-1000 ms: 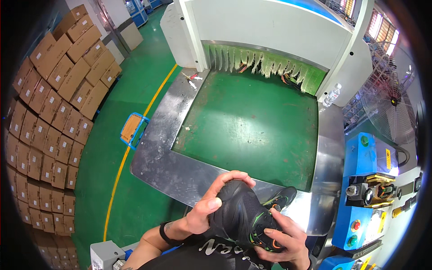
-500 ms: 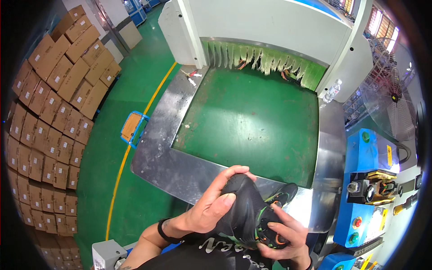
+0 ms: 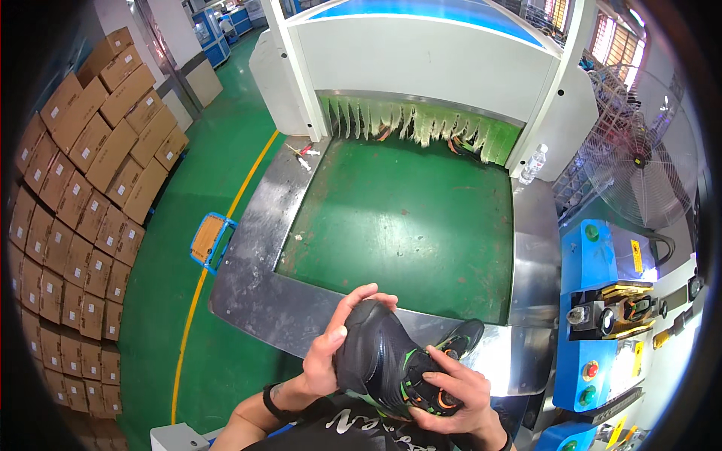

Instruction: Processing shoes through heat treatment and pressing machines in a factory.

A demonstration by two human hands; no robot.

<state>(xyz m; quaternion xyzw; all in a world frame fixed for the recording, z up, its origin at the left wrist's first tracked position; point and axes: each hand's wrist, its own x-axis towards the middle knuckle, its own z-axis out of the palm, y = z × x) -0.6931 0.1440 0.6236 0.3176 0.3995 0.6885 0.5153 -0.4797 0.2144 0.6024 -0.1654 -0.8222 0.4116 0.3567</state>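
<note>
Between my two hands is a black sneaker (image 3: pixel 370 347) with green and orange trim, held close to my body with its toe pointing up and away. My left hand (image 3: pixel 329 347) is wrapped along the toe and the left side, thumb on the upper. My right hand (image 3: pixel 456 391) grips the heel end around the collar and laces, fingers on the opening. A second black shoe (image 3: pixel 468 335) with similar trim lies on the metal table edge just beyond my right hand, partly hidden by it. The underside of the held sneaker is out of sight.
Ahead, a green conveyor belt (image 3: pixel 398 225) in a metal frame (image 3: pixel 256 248) runs under a fringed green curtain (image 3: pixel 421 124), with shoes partly visible there. A bottle (image 3: pixel 533 164) stands right. A blue machine (image 3: pixel 583 301) and fan (image 3: pixel 639 161) are rightward; cartons (image 3: pixel 75 195) and a stool (image 3: pixel 208 239) left.
The view has shifted, so the table sits lower and further left. My left hand has moved from over the toe to its left side, and the sneaker's upper shows more fully.
</note>
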